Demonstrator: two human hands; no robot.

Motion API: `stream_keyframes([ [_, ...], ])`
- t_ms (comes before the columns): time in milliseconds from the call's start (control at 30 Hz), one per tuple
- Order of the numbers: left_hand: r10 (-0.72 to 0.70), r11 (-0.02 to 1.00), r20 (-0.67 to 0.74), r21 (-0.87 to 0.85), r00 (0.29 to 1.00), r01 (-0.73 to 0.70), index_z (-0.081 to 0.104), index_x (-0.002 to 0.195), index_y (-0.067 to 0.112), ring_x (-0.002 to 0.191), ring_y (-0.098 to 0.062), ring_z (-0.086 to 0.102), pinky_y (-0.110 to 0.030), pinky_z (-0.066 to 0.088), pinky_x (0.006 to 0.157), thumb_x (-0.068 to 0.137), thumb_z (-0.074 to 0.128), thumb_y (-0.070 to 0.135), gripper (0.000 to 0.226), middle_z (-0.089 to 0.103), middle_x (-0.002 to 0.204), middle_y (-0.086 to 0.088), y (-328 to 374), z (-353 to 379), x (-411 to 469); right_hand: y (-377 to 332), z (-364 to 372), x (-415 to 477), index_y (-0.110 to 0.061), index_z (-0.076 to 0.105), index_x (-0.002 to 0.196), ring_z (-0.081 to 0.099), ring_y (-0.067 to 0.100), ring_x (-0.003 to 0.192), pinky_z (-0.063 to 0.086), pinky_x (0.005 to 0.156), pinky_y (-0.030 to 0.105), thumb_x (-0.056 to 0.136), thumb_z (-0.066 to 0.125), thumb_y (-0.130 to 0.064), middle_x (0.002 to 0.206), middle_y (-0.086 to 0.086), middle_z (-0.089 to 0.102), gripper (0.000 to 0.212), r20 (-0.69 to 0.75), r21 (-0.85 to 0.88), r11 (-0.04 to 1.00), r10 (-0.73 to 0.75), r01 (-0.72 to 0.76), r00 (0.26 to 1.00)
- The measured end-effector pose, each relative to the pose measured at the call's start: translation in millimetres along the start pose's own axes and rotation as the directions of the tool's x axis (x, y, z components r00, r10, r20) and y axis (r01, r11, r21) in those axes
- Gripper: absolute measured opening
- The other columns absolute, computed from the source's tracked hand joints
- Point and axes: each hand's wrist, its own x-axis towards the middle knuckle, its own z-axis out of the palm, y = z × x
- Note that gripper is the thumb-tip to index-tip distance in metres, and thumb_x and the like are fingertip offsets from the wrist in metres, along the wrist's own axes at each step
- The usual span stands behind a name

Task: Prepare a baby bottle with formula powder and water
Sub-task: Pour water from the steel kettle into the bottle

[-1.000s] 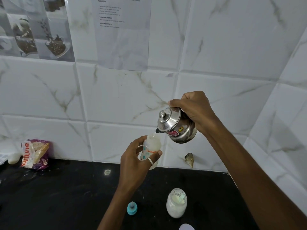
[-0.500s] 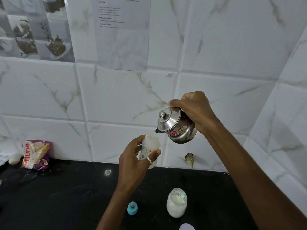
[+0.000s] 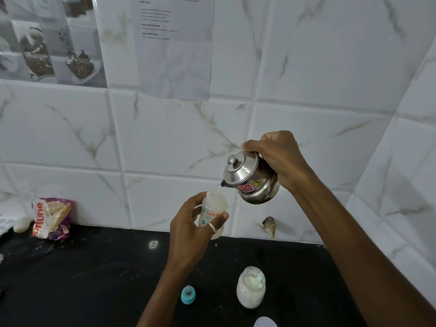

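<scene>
- Left hand (image 3: 188, 230): fingers wrapped round translucent white plastic baby bottle (image 3: 213, 212), held above black countertop (image 3: 82, 279).
- Right hand (image 3: 280, 159): fingers clamp small tilted steel lidded pot (image 3: 251, 179), spout at bottle mouth, just above left fingertips.

Your stock: milky-white plastic baby bottle (image 3: 214, 205), orange lettering, teal flowers; silver steel pot (image 3: 256, 185), red and yellow stickers; teal round cap (image 3: 188, 295); black stone counter (image 3: 70, 279).

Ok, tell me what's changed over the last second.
Nothing visibly changed. The right hand still tips the steel pot, spout over the mouth of the baby bottle that the left hand grips. The powder jar and teal cap stay put.
</scene>
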Motion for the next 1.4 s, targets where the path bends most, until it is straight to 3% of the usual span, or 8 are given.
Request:
stream_keyframes([
  [433, -0.004, 1.000, -0.011, -0.009, 1.000, 0.004, 0.053, 0.127, 0.042, 0.118, -0.007, 0.060, -0.008, 0.045, 0.079, 0.068, 0.078, 0.052, 0.065, 0.060, 0.127, 0.018, -0.9, -0.6, 0.7, -0.6, 1.8, 1.8, -0.016, 0.043, 0.050, 0.041, 0.013, 0.050, 0.038, 0.057, 0.028, 0.072, 0.083, -0.019, 0.046, -0.007, 0.039, 0.045, 0.000, 0.021, 1.000, 0.001, -0.001, 1.000],
  [633, -0.007, 1.000, -0.012, 0.006, 1.000, 0.007, 0.053, 0.127, 0.040, 0.118, -0.007, 0.059, -0.003, 0.048, 0.071, 0.079, 0.084, 0.035, 0.058, 0.059, 0.126, 0.018, -2.6, -0.9, 1.6, -0.2, 2.2, 2.1, -0.016, 0.044, 0.051, 0.042, 0.014, 0.052, 0.040, 0.058, 0.029, 0.071, 0.082, -0.018, 0.049, -0.004, 0.041, 0.043, -0.004, 0.013, 1.000, -0.008, 0.008, 1.000],
  [1000, -0.008, 1.000, -0.013, -0.008, 1.000, 0.008, 0.051, 0.124, 0.044, 0.118, -0.008, 0.058, -0.010, 0.045, 0.083, 0.078, 0.084, 0.034, 0.057, 0.058, 0.125, 0.019, -3.6, -0.6, 1.8, 0.2, 2.1, 2.7, -0.016, 0.044, 0.048, 0.042, 0.014, 0.051, 0.040, 0.058, 0.029, 0.070, 0.082, -0.017, 0.047, -0.005, 0.041, 0.043, -0.007, 0.008, 1.000, -0.012, 0.012, 1.000],
  [1267, -0.004, 1.000, -0.022, -0.009, 1.000, 0.004, 0.052, 0.123, 0.045, 0.110, 0.003, 0.058, -0.006, 0.044, 0.079, 0.077, 0.084, 0.036, 0.057, 0.057, 0.119, 0.029, -2.4, -1.8, 1.5, 1.1, 2.7, 2.6, -0.016, 0.045, 0.050, 0.043, 0.015, 0.054, 0.040, 0.058, 0.030, 0.069, 0.082, -0.017, 0.048, -0.005, 0.041, 0.042, -0.002, 0.021, 1.000, -0.011, 0.011, 1.000],
  [1400, 0.001, 1.000, -0.021, -0.007, 1.000, -0.001, 0.052, 0.123, 0.044, 0.112, -0.002, 0.058, -0.006, 0.044, 0.078, 0.077, 0.084, 0.034, 0.056, 0.058, 0.121, 0.025, -1.2, -1.7, 0.9, 0.5, 2.3, 2.2, -0.016, 0.044, 0.049, 0.042, 0.013, 0.050, 0.040, 0.056, 0.028, 0.071, 0.082, -0.017, 0.044, -0.007, 0.040, 0.044, -0.004, 0.028, 1.000, -0.013, 0.014, 1.000],
])
